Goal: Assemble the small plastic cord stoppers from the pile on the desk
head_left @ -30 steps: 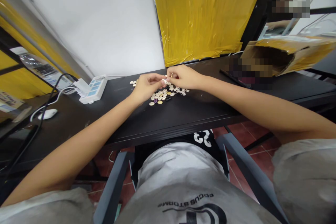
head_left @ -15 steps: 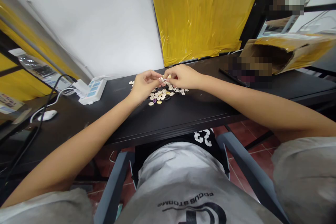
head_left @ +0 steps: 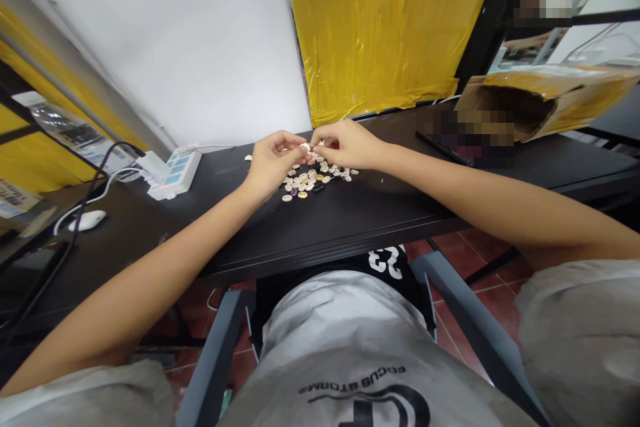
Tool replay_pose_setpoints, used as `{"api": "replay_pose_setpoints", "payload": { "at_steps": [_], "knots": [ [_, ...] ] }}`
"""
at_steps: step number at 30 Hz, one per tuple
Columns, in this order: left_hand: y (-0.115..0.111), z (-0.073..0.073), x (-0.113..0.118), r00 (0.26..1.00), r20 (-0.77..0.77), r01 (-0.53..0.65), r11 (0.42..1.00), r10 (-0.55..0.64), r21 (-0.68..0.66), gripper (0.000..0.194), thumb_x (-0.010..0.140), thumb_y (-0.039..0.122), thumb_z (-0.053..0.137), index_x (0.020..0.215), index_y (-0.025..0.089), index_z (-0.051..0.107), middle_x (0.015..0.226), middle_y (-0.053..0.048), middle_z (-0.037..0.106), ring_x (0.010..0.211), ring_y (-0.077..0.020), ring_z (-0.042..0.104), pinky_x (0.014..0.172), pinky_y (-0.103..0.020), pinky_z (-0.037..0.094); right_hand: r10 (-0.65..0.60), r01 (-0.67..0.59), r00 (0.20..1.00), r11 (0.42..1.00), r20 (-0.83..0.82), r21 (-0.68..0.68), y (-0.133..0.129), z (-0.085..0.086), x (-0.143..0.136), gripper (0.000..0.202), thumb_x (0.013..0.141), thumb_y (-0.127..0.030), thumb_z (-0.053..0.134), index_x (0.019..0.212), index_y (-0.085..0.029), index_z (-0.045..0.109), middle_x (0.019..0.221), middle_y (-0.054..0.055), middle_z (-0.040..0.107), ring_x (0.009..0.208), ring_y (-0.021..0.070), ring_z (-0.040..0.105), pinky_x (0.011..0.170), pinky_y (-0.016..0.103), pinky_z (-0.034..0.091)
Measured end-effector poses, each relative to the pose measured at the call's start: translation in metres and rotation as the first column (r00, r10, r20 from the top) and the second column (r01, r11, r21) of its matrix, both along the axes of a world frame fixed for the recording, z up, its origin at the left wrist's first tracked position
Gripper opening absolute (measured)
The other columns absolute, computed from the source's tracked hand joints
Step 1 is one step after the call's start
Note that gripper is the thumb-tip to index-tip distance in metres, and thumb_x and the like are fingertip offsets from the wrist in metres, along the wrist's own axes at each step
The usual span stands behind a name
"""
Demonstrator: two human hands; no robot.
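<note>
My left hand (head_left: 273,161) is closed in a pinch above the table, with a small white button-like piece (head_left: 306,147) between thumb and fingertips. Facing it, my right hand (head_left: 350,145) is also pinched, its fingertips close to the same piece; what it grips is too small to make out. Below and between the hands lies a loose pile of small oval button-like pieces (head_left: 303,181), mostly cream, some yellow, black or purple. Part of the pile is hidden behind my fingers.
The dark table (head_left: 380,203) meets a white wall and a yellow-taped panel (head_left: 390,27). To the left are a power strip (head_left: 180,173), a water bottle (head_left: 75,130), cables and a white mouse (head_left: 87,220). To the right stands an open cardboard box (head_left: 565,103); a person is behind it.
The white piece between my fingertips has shifted up slightly, and both hands have moved a little. The pile looks the same.
</note>
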State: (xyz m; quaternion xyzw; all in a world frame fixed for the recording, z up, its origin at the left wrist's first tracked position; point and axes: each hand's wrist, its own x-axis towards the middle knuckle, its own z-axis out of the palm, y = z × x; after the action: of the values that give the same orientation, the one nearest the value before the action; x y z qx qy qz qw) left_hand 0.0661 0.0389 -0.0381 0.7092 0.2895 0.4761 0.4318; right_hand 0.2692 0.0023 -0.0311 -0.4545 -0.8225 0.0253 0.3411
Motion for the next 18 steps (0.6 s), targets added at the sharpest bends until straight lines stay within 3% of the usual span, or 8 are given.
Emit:
{"api": "replay_pose_setpoints", "payload": {
  "at_steps": [7,13,18],
  "knots": [
    [0.0037,-0.0009,-0.0007,0.998,0.058,-0.008,0.999,0.006,0.046,0.013,0.076,0.008,0.08,0.08,0.017,0.072,0.07,0.0,0.075,0.065,-0.013,0.076,0.069,-0.024,0.064,0.052,-0.052,0.998,0.999,-0.04,0.007,0.0032,-0.0031,0.0007,0.025,0.091,-0.018,0.06,0.102,-0.012,0.082,0.066,0.0,0.065,0.06,0.0145,0.051,0.063,0.028,0.034],
    [0.0008,-0.0009,-0.0011,1.0,0.001,-0.013,0.994,0.013,0.105,0.01,0.078,0.01,0.081,0.08,0.016,0.073,0.073,-0.002,0.078,0.067,-0.0162,0.079,0.069,-0.026,0.065,-0.012,0.012,1.0,1.0,0.013,0.019,-0.0009,-0.0014,-0.0019,0.025,0.092,-0.02,0.06,0.1,-0.014,0.083,0.067,0.001,0.066,0.061,0.0148,0.053,0.063,0.028,0.034],
    [-0.0034,-0.0023,-0.0037,0.994,-0.102,-0.014,0.987,0.03,0.157,0.009,0.08,0.018,0.083,0.083,0.015,0.075,0.078,-0.006,0.081,0.075,-0.0205,0.081,0.071,-0.028,0.066,-0.135,0.122,0.975,0.989,0.178,0.082,-0.006,0.0021,-0.0047,0.027,0.094,-0.016,0.061,0.106,-0.014,0.085,0.08,0.006,0.075,0.07,0.0181,0.058,0.067,0.031,0.033]
  ]
}}
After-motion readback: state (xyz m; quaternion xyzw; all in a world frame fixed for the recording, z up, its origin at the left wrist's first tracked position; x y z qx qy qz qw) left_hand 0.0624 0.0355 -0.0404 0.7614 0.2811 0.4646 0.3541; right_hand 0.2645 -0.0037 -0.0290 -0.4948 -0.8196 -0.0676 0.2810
